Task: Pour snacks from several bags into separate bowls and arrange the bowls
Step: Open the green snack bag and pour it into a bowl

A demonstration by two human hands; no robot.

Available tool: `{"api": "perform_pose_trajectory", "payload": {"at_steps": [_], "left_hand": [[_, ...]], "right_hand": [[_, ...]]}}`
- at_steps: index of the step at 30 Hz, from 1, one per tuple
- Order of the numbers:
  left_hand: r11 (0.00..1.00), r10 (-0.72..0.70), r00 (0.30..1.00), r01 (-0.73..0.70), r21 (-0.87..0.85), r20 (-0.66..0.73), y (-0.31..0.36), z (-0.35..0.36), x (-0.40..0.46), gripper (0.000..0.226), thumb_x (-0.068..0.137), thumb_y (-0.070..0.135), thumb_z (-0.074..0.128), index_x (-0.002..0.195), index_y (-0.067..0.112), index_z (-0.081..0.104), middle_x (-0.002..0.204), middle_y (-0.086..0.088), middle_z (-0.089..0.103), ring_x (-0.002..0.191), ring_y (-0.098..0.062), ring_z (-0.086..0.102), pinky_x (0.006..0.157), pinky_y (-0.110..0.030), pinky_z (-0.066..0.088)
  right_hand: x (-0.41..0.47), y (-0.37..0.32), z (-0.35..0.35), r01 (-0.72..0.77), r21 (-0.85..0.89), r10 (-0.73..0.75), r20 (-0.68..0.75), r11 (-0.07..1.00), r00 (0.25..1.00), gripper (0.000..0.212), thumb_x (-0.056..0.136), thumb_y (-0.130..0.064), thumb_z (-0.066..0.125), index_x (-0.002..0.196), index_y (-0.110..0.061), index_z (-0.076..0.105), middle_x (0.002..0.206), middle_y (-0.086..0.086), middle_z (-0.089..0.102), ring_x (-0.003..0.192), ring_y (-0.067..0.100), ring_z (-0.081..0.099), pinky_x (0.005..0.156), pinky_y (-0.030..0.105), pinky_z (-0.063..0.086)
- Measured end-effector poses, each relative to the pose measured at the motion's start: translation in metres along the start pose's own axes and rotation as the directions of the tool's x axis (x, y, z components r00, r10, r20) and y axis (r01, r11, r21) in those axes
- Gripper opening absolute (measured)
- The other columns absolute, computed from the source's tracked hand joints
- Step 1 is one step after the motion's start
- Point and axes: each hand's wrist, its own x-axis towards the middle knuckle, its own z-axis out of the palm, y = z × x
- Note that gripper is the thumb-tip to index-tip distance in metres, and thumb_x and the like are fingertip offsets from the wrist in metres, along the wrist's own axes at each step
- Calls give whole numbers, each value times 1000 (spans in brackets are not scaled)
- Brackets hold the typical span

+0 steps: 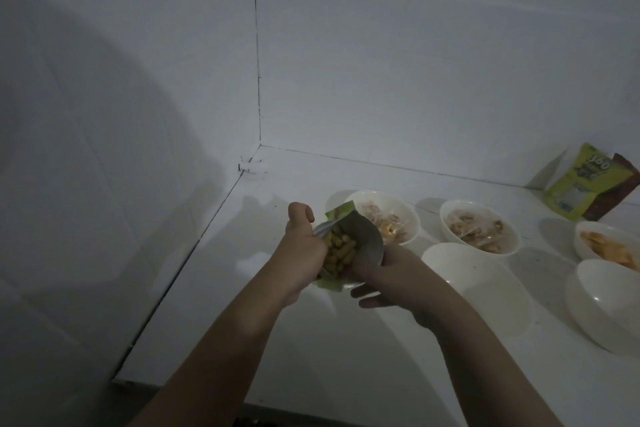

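A green snack bag (360, 243) with a silver lining is held open above the white counter (263, 322), and yellow stick snacks (341, 250) show inside. My left hand (300, 246) grips its left edge and my right hand (377, 274) grips its right edge from below. An empty white bowl (474, 284) stands just right of my right hand. Two filled bowls stand behind the bag: one (384, 217) touching distance from it, another (479, 227) further right. A bowl of orange chips (606, 246) and an empty bowl (602, 302) stand at the right edge.
A yellow-green bag (575, 187) and a brown bag (620, 191) lean against the back wall at the right. White walls meet in a corner at the counter's far left. The counter's front edge runs below my forearms.
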Motion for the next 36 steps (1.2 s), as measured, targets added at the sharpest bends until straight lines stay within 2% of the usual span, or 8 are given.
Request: {"api": "perform_pose_trajectory", "payload": {"at_steps": [6, 10, 12, 16, 22, 26, 30, 36], "left_hand": [[992, -105, 989, 112, -61, 108, 3, -8, -3, 33, 90, 13, 49, 115, 22, 29, 116, -7, 45, 106, -24, 50, 90, -47, 55], [947, -169, 953, 228, -227, 251, -3, -17, 0, 77, 68, 75, 58, 129, 31, 39, 139, 3, 43, 130, -25, 42, 99, -51, 36], [923, -206, 961, 253, -291, 184, -9, -15, 9, 83, 72, 85, 46, 134, 29, 43, 143, 2, 43, 133, -29, 41, 101, -54, 34], [883, -297, 951, 307, -355, 84, -28, -5, 25, 59, 96, 59, 39, 137, 18, 49, 137, -9, 53, 121, -31, 54, 104, -50, 44], [838, -191, 982, 168, -518, 8, -40, -9, 38, 38, 102, 31, 45, 123, 4, 60, 125, -19, 63, 115, -32, 62, 100, -48, 50], [775, -130, 992, 107, -623, 9, -35, -10, 39, 45, 99, 43, 45, 114, 8, 68, 109, -15, 72, 98, -28, 70, 82, -42, 58], [685, -74, 997, 41, -727, -13, -41, -13, 42, 36, 102, 33, 43, 106, 7, 67, 96, -11, 73, 89, -29, 69, 78, -40, 57], [579, -106, 991, 125, -805, 78, -47, -10, 52, 44, 102, 34, 38, 96, 10, 74, 89, -11, 74, 81, -28, 72, 68, -37, 61]], "right_hand": [[2, -1, -2, -27, 43, 28, -23, 999, 999, 16, 93, -20, 60, 99, -10, 71, 97, 12, 74, 87, 28, 74, 77, 37, 63], [-2, -8, -6, 6, 143, 6, -87, 990, 996, 17, 91, -7, 53, 87, -10, 70, 85, 9, 76, 87, 31, 74, 77, 40, 63], [-6, -14, -9, 33, 159, -16, -107, 987, 994, 18, 91, -6, 53, 85, -10, 69, 80, 7, 76, 84, 30, 74, 76, 40, 63], [-17, -23, -12, 116, 138, -107, -76, 984, 991, 25, 92, -7, 52, 78, -16, 69, 69, -4, 76, 68, 11, 74, 60, 24, 60], [-24, -29, -12, 200, 103, -196, -47, 974, 980, 21, 93, -8, 52, 87, -7, 72, 78, 0, 76, 67, 8, 72, 54, 17, 53], [-22, -29, -11, 260, 0, -260, -33, 966, 965, 25, 89, -17, 57, 93, 4, 70, 85, 15, 74, 75, 22, 73, 61, 26, 59], [-21, -29, -12, 276, -116, -281, -31, 954, 959, 20, 88, -13, 59, 85, 0, 73, 77, 5, 76, 70, 14, 74, 68, 34, 63], [-15, -24, -17, 262, -465, -329, -69, 846, 942, 33, 85, -34, 57, 89, -3, 70, 83, 15, 72, 75, 28, 67, 74, 47, 58]]}}
